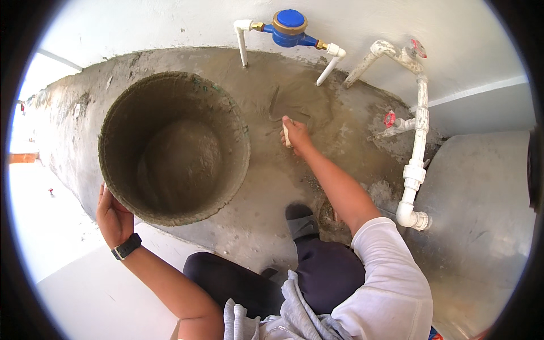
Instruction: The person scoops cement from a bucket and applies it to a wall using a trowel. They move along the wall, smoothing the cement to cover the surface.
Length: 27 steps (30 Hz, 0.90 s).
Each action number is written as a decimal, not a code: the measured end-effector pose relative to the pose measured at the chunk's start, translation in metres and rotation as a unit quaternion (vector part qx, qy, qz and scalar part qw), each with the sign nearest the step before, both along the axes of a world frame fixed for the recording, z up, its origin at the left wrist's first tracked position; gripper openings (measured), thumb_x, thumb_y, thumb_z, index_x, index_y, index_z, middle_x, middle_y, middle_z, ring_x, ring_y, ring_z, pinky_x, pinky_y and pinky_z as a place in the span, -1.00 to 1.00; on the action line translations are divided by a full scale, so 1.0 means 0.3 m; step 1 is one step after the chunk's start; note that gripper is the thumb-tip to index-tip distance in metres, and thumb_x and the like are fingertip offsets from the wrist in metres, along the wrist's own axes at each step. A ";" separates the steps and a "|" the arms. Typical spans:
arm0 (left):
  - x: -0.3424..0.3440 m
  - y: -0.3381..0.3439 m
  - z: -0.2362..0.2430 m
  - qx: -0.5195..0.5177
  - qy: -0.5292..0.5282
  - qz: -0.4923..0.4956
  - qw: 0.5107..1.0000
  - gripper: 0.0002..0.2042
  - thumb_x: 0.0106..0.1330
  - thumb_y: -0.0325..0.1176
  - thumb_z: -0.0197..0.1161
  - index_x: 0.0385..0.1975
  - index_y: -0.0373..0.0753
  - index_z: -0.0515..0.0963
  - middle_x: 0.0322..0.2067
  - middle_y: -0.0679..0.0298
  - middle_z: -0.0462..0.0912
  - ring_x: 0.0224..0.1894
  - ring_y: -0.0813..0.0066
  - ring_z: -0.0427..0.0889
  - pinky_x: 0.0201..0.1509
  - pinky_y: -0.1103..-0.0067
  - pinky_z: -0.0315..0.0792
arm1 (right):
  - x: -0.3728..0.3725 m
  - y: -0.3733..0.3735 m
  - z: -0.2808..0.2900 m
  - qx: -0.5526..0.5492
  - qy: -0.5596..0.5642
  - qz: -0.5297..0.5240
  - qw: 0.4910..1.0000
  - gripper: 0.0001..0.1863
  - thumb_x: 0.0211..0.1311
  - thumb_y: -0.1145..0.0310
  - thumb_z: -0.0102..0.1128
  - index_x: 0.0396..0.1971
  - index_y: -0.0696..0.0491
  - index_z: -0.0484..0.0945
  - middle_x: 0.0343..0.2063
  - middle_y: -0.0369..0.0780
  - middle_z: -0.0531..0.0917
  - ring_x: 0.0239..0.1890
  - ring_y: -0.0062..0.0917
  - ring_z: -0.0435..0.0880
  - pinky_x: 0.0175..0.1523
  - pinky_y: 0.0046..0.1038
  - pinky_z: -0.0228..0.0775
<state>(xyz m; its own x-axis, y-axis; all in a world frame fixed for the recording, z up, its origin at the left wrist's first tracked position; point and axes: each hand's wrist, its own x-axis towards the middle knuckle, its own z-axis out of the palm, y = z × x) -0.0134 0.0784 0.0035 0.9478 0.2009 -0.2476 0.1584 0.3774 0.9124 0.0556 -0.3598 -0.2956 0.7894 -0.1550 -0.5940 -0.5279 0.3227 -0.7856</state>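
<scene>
Gripping a pale handle is the right hand.

1. Bright, daylight-like light fills the view, strongest at the left, where the smooth white floor burns out and loses detail.
2. Shadows are mostly soft; a deep one lies inside the large round cement-caked bucket, its left inner wall darker than its right.
3. A pale sheen spreads over the big curved silver metal tank.
4. The round-topped blue water meter looks fairly crisp.
5. Fisheye distortion bows the edges of the grey cement surface; a black, blue-fringed circular border cuts the corners.
</scene>
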 end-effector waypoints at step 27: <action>-0.005 0.025 -0.011 -0.015 0.006 -0.006 1.000 -0.69 0.55 -0.44 -0.12 0.19 -0.40 0.36 0.09 0.08 0.60 0.10 0.36 0.62 0.20 0.44 0.51 | -0.393 -0.161 0.045 0.012 0.062 -0.087 0.994 -0.60 0.41 -0.03 0.17 -0.21 0.07 0.50 -0.57 -0.28 0.57 -0.62 -0.59 0.56 -0.58 -0.52 0.39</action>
